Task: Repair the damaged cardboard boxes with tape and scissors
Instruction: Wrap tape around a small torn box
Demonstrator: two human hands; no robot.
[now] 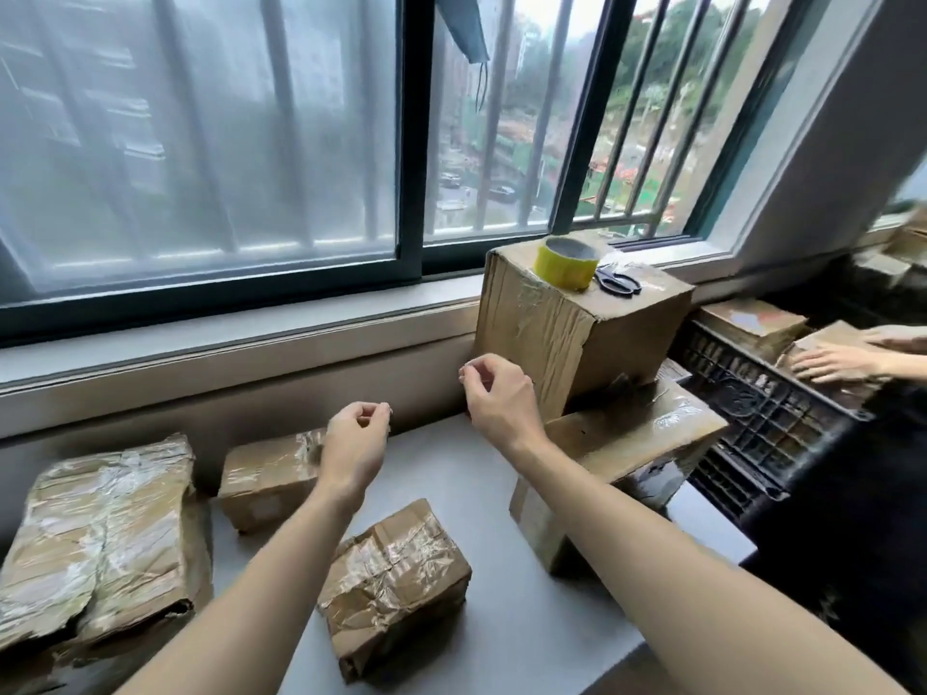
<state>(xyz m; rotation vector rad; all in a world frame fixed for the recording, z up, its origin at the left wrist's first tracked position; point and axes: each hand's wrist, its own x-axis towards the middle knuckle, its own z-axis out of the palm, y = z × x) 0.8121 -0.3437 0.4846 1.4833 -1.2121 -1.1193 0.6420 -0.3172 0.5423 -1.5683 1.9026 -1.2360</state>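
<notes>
Boxes awaiting tape: bench stock and hand positions

Tape roll (567, 262), yellow, stands on top of the tall box (567, 333) by the window, with black scissors (618, 281) lying just beside it; both tools are likely parked there to be within reach while freeing the tabletop (501, 519).

Tall box rests on a flatter taped box (632, 443), which tilts over the tabletop's right edge.

Three crumpled boxes lie on the tabletop: a large flattened box (95, 539) at left, a small box (271, 474) behind the left hand, and a wrinkled box (396, 584) nearest the viewer.

Left hand (358, 438) and right hand (494, 396) hover raised, fingers curled in with thumb meeting fingertips. A clear tape strip may be stretched between them, but none can be made out.

Another person's hands (832, 363) rest on a box over a black crate (752, 408) at right.
</notes>
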